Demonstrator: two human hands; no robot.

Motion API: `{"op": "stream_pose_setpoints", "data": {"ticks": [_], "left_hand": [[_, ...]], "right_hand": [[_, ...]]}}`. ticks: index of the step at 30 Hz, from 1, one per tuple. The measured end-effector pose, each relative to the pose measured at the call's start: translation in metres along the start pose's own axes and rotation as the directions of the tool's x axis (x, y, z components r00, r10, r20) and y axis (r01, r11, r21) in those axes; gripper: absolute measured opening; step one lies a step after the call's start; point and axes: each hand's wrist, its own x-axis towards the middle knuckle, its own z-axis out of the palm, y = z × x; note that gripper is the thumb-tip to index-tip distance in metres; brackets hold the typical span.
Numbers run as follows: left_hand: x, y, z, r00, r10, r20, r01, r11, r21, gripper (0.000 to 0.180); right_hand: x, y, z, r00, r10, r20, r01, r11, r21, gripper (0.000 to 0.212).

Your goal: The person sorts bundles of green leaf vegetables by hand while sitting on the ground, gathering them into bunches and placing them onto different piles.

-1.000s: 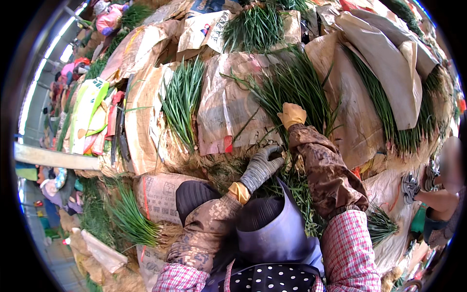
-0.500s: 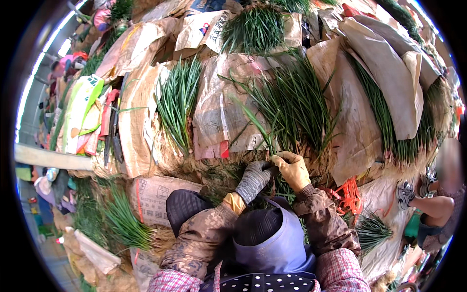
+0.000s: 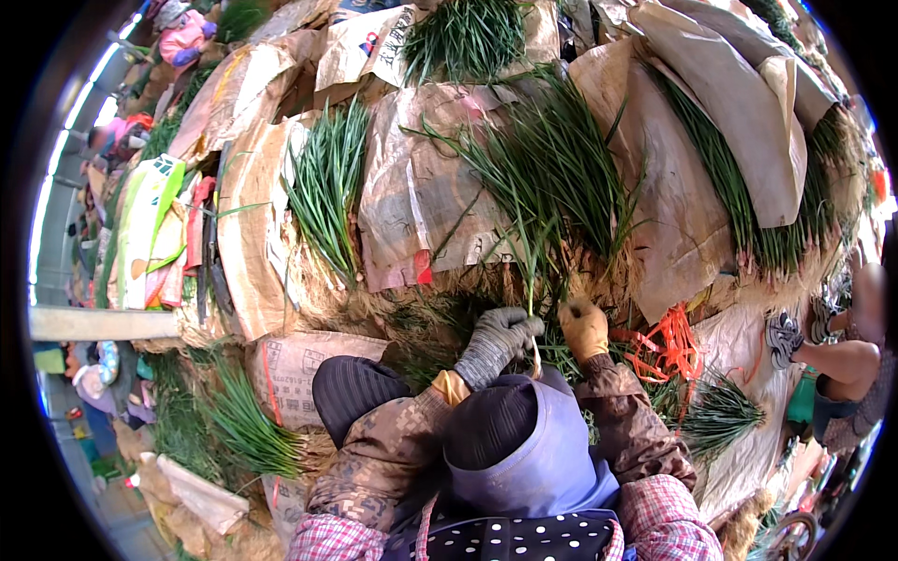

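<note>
My left hand (image 3: 496,346), in a grey knitted glove, is closed around the pale lower part of one scallion-like stalk (image 3: 531,271); its green leaves point away from me and its whitish end hangs below my fingers. My right hand (image 3: 584,329), in a yellow glove, is just right of it, with fingers curled in beside the pile's root ends. Whatever it may hold is hidden. Beyond both hands lies a loose heap of similar greens (image 3: 571,178), leaves pointing away and pale roots toward me.
Woven sacks (image 3: 435,178) cover parts of the heap. A bunch of greens (image 3: 327,182) lies left of them, another (image 3: 248,421) nearer me. Orange-red strips (image 3: 666,346) lie right of my right hand, a small bunch (image 3: 725,411) beyond. A person's leg (image 3: 847,374) shows at far right.
My hands have moved apart; the right has shifted slightly right and nearer the root ends, its fingers off the stalk. The left keeps the stalk, which now stands straighter.
</note>
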Motion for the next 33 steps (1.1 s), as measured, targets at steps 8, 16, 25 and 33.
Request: {"op": "stream_pose_setpoints", "data": {"ticks": [8, 16, 25, 33], "left_hand": [[0.013, 0.010, -0.028, 0.942, 0.244, -0.230, -0.323, 0.846, -0.424, 0.026], [0.036, -0.007, -0.018, 0.981, -0.102, -0.165, 0.046, 0.948, -0.315, 0.024], [0.049, -0.037, -0.015, 0.957, 0.251, -0.146, -0.271, 0.951, -0.148, 0.028], [0.017, -0.009, -0.026, 0.929, 0.301, -0.215, -0.341, 0.922, -0.183, 0.020]], "right_hand": [[0.055, -0.041, -0.011, 0.963, -0.255, 0.091, 0.256, 0.746, -0.615, 0.026], [0.114, -0.066, -0.013, 0.934, -0.356, 0.039, 0.303, 0.726, -0.618, 0.021], [0.017, -0.118, -0.020, 0.933, -0.097, 0.347, 0.018, 0.974, 0.225, 0.031], [0.019, -0.016, 0.004, 0.873, 0.081, 0.481, -0.324, 0.832, 0.450, 0.023]]}}
